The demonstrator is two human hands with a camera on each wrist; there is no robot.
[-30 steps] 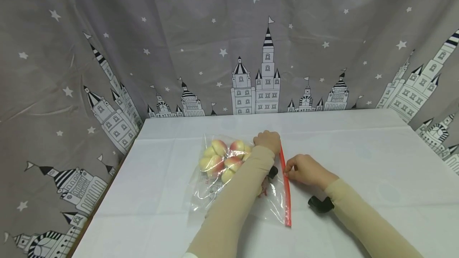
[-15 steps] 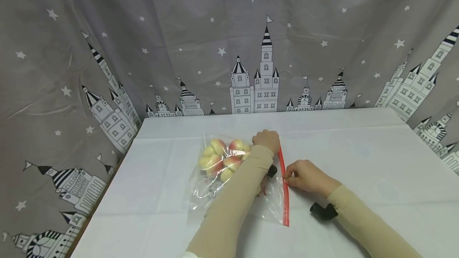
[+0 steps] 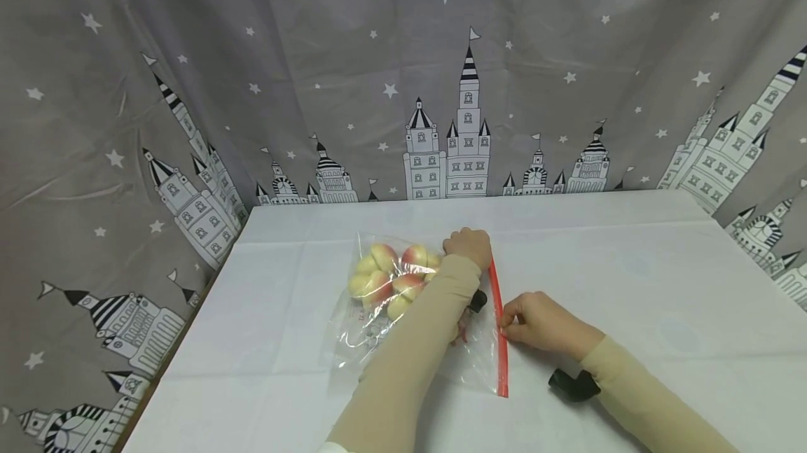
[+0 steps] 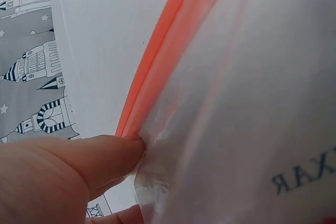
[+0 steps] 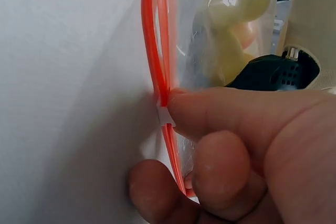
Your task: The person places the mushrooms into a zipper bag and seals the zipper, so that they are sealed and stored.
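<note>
A clear slider zip bag (image 3: 359, 344) lies on the table with several yellow-and-red, peach-like fruits (image 3: 378, 285) inside. Its red zip strip (image 3: 502, 369) runs along the right side in the head view. My left hand (image 3: 469, 246) pinches the far end of that strip; in the left wrist view the thumb (image 4: 105, 156) presses on the red edge. Lower on the strip, my right hand (image 3: 545, 323) pinches the small white slider (image 5: 166, 115), its thumb against it. The two red strips stand apart on the far side of the slider. My left forearm covers part of the bag.
The white table (image 3: 277, 313) carries a creased cloth. Behind and to the left hangs a grey curtain (image 3: 353, 75) with castles and stars. Black wrist cameras sit under both sleeves, one by the right wrist (image 3: 574, 384).
My right hand has moved along the red zip strip toward me, away from the left hand. The left hand still holds the far end, and the bag stays in place.
</note>
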